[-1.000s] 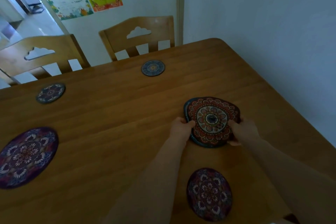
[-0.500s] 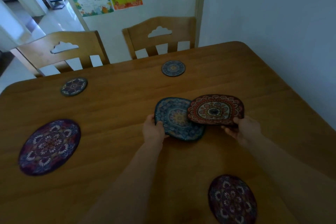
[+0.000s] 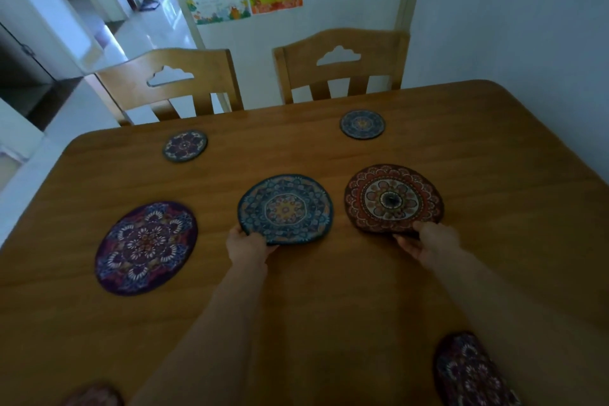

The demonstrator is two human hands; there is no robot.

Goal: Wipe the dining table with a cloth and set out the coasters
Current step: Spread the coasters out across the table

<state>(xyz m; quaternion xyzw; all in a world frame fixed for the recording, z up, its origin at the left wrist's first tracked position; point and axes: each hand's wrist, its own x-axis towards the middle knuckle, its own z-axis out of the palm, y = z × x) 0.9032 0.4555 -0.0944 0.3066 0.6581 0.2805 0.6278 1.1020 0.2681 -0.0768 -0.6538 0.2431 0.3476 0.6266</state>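
Note:
On the wooden dining table (image 3: 329, 290) my left hand (image 3: 247, 245) pinches the near edge of a large blue mandala coaster (image 3: 286, 209) lying flat at the centre. My right hand (image 3: 428, 242) pinches the near edge of a large red mandala coaster (image 3: 393, 198) just to its right; the two coasters lie apart. A large purple coaster (image 3: 146, 247) lies to the left. Two small coasters sit at the far side, one purple (image 3: 185, 145) and one blue (image 3: 362, 124). Another purple coaster (image 3: 471, 372) lies near the front right. No cloth is visible.
Two wooden chairs (image 3: 171, 86) (image 3: 339, 63) stand pushed in at the table's far edge. A white wall (image 3: 527, 26) runs along the right side. Part of a reddish coaster (image 3: 92, 397) shows at the bottom left edge.
The stacked blue and red coasters have been pulled apart: my left hand slid the blue one left, my right hand moved the red one right and down onto the table. The view tilted up.

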